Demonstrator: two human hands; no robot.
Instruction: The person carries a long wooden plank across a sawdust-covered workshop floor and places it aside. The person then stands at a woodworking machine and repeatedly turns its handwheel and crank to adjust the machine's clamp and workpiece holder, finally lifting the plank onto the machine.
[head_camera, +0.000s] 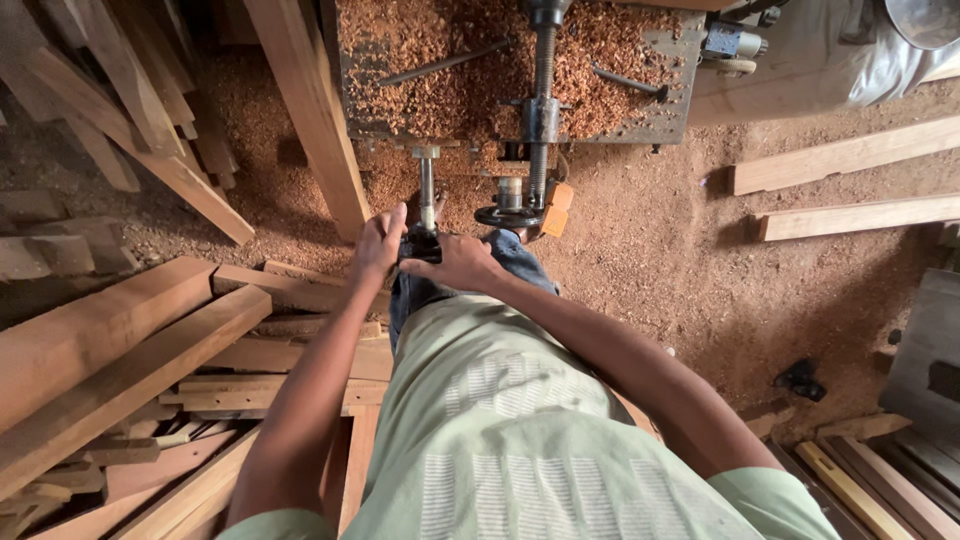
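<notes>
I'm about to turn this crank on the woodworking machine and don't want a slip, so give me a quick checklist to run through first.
1. Both hands on the crank handle: ok. The left hand and the right hand close around it.
2. Crank shaft free of debris: ok where visible.
3. Machine table clear: not ok, it is heaped with wood shavings, and loose metal rods lie in them.
4. Handwheel beside the crank clear of the hands: ok, apart from the right hand.
5. Footing: cannot tell, the feet are hidden; sawdust covers the floor.
</notes>
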